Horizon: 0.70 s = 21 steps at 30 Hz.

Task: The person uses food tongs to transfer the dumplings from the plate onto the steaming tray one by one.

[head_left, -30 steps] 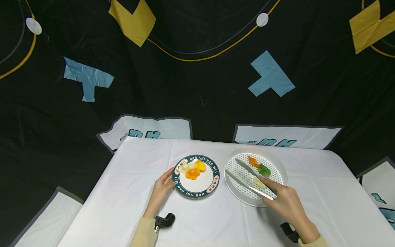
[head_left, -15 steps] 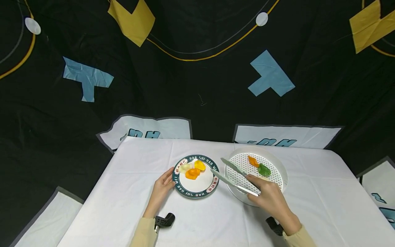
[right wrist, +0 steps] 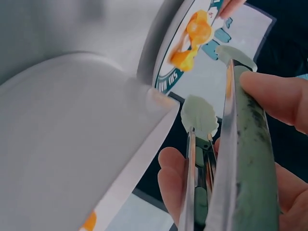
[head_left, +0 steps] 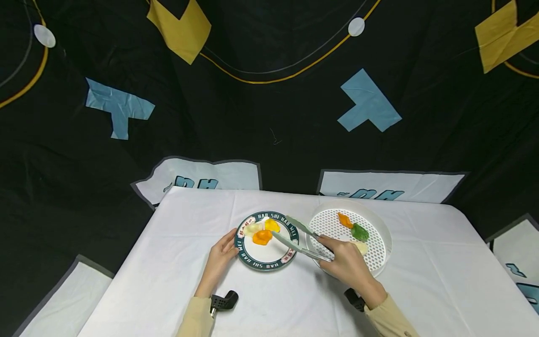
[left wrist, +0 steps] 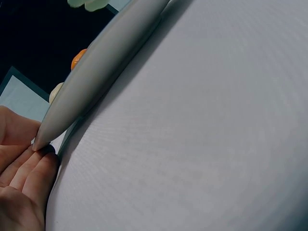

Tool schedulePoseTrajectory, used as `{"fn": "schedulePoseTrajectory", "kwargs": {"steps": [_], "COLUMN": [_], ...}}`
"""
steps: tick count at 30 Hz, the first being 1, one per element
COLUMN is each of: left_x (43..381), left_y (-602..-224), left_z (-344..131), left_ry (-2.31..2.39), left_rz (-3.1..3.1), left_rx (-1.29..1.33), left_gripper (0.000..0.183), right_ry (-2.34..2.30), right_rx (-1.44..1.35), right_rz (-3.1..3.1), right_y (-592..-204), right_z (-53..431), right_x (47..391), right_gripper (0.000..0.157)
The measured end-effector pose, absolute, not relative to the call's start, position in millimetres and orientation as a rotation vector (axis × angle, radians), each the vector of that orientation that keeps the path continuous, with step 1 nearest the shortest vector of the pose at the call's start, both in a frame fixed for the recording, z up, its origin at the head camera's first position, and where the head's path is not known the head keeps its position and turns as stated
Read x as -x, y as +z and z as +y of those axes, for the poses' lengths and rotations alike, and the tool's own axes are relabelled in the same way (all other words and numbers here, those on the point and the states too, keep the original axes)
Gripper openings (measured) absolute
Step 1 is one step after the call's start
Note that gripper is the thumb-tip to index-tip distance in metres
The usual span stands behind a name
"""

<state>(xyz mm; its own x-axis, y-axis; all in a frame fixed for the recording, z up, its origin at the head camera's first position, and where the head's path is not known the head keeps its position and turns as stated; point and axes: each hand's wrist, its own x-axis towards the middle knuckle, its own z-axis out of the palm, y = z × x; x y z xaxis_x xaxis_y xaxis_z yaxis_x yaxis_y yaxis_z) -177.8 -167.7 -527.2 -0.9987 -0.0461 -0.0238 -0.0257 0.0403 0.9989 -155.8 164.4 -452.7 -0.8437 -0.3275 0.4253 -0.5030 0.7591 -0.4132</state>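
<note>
My left hand (head_left: pixel 222 257) pinches the left rim of a white plate with a green lettered border (head_left: pixel 265 267); in the left wrist view the plate's side (left wrist: pixel 101 67) rises slightly off the cloth between thumb and fingers. On it sit an orange piece (head_left: pixel 262 237), a yellow piece (head_left: pixel 272 225) and a pale piece (head_left: pixel 252 229). My right hand (head_left: pixel 349 263) grips green-and-metal tongs (head_left: pixel 290 244), whose spread tips reach over the plate's right side. In the right wrist view, nothing shows between the tongs' pale green tips (right wrist: pixel 199 114).
Right of the plate stands a round white perforated tray (head_left: pixel 381 224), partly under my right hand. In it lie an orange piece (head_left: pixel 345 220), a green piece (head_left: pixel 360 231) and a pale piece (head_left: pixel 361 247). A white cloth (head_left: pixel 143 285) covers the table; black curtain (head_left: pixel 269 135) hangs behind.
My right hand has carried the tongs left, from over the perforated tray to over the plate. The pale piece in the tray has come into fuller view. My left hand has stayed put.
</note>
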Motion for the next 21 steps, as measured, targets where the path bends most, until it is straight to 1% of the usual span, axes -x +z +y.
{"fn": "schedulePoseTrajectory", "kwargs": {"steps": [13,21], "left_x": [178.3,177.7], "left_y": [-528.2,-525.0], "left_z": [-168.8,-168.5], "left_ry": [-2.198,-2.206], "left_rz": [-2.203,-2.21], "left_rx": [0.023,0.006], "left_gripper": [0.058,0.058], "right_ry": [0.763,0.745], "right_rx": [-0.674,-0.687], "right_rz": [-2.664,-2.669], "right_y": [-451.6,-451.2], "right_z": [145.2,137.8], "right_x": [166.5,171.4], "right_gripper": [0.045,0.042]}}
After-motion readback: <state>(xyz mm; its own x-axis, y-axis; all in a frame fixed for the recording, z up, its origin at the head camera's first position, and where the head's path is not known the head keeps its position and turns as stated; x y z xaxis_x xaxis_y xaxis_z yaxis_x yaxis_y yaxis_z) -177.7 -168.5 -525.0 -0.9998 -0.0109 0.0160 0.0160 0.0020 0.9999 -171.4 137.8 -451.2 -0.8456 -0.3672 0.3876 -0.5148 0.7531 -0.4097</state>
